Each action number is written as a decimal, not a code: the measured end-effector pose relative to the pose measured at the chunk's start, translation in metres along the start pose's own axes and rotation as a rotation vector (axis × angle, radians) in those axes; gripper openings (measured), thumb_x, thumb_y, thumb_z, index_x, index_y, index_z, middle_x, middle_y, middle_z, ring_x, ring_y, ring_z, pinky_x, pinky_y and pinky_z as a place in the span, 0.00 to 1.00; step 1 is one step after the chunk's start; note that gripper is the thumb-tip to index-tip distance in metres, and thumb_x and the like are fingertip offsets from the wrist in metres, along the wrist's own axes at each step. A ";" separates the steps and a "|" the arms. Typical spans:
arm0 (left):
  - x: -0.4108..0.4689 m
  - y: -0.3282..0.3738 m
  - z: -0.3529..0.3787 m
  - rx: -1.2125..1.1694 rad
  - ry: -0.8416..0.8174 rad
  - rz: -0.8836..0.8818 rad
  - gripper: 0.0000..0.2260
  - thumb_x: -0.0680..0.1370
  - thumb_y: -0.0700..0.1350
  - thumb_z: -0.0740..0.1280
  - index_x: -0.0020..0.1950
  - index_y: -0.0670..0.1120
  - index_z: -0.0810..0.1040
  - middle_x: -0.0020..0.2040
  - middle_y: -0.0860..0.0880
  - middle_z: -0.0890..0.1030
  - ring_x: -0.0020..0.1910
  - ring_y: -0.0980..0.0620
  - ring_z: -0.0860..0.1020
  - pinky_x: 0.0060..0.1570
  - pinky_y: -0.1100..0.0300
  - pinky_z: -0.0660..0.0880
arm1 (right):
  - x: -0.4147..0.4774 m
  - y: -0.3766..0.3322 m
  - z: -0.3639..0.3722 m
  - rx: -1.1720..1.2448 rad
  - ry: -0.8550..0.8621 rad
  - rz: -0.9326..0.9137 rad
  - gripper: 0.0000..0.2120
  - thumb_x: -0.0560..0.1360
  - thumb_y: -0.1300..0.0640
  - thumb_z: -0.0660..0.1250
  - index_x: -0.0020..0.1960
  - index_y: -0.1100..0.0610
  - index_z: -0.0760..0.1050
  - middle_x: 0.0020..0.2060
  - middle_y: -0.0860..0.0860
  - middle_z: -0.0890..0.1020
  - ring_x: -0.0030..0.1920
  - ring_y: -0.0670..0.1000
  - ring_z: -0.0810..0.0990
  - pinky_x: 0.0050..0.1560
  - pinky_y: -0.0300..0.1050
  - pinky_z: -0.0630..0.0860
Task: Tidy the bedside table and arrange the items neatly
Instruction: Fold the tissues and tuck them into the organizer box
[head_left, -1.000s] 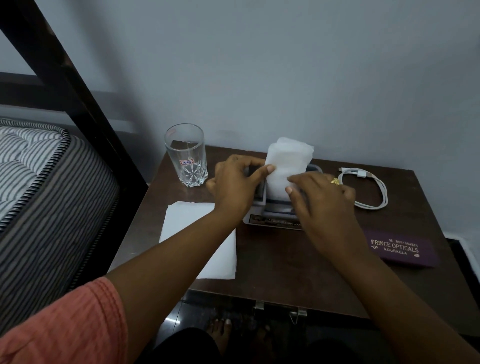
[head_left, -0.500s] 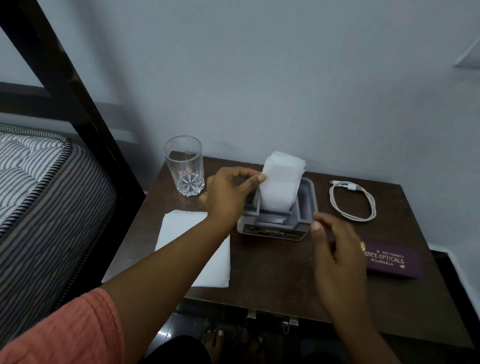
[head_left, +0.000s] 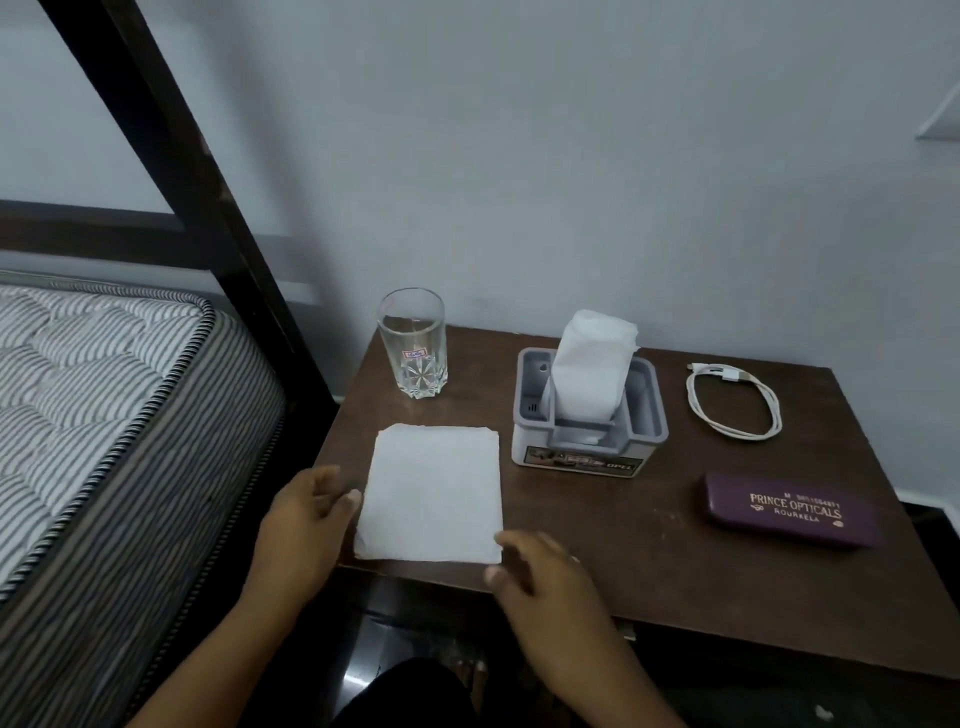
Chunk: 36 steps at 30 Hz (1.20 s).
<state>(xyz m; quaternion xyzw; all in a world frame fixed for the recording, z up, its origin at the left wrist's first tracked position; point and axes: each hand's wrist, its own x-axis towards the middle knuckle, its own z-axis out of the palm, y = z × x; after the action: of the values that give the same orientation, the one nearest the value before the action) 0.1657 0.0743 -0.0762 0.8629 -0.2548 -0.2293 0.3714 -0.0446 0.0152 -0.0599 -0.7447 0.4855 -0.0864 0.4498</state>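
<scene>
On the dark wooden bedside table (head_left: 623, 530) lies a flat white napkin (head_left: 434, 493) near the front left corner. My left hand (head_left: 304, 519) rests at its left edge, thumb touching the paper, fingers apart. My right hand (head_left: 545, 577) hovers at the napkin's front right corner, fingers spread, holding nothing. Behind the napkin stands a grey tissue holder (head_left: 589, 415) with a white tissue (head_left: 592, 364) standing up out of it. An empty clear glass (head_left: 413, 351) stands at the back left.
A coiled white cable (head_left: 732, 400) lies at the back right. A purple spectacle case (head_left: 789, 512) lies near the right edge. A striped mattress (head_left: 104, 415) and dark bed frame (head_left: 171, 156) border the table's left side. The wall is close behind.
Both hands have left the tissue and holder and come down to the flat napkin at the front. The tissue stands in the holder on its own.
</scene>
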 end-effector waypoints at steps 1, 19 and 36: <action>0.002 -0.001 0.001 -0.001 -0.023 -0.043 0.15 0.76 0.43 0.67 0.62 0.42 0.74 0.53 0.49 0.77 0.52 0.48 0.76 0.54 0.55 0.72 | 0.004 -0.006 0.006 -0.031 -0.011 -0.029 0.18 0.78 0.52 0.59 0.67 0.48 0.68 0.67 0.44 0.69 0.67 0.46 0.65 0.66 0.36 0.61; 0.003 0.059 -0.004 -0.462 -0.449 -0.196 0.12 0.73 0.41 0.71 0.54 0.37 0.80 0.52 0.38 0.84 0.48 0.42 0.83 0.51 0.49 0.79 | 0.019 0.007 0.027 0.235 0.274 -0.064 0.15 0.76 0.50 0.64 0.62 0.48 0.72 0.62 0.46 0.73 0.61 0.46 0.72 0.63 0.46 0.70; -0.147 0.091 -0.070 -0.550 -0.755 -0.183 0.13 0.74 0.47 0.67 0.57 0.45 0.81 0.52 0.44 0.85 0.52 0.47 0.83 0.51 0.52 0.80 | -0.105 -0.024 -0.065 1.089 -0.210 0.213 0.15 0.70 0.63 0.68 0.56 0.61 0.78 0.51 0.59 0.84 0.51 0.56 0.83 0.51 0.48 0.80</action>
<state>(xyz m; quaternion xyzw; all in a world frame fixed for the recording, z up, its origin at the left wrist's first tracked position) 0.0697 0.1462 0.0666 0.6078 -0.2246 -0.6175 0.4458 -0.1197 0.0643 0.0281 -0.3564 0.3959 -0.2042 0.8213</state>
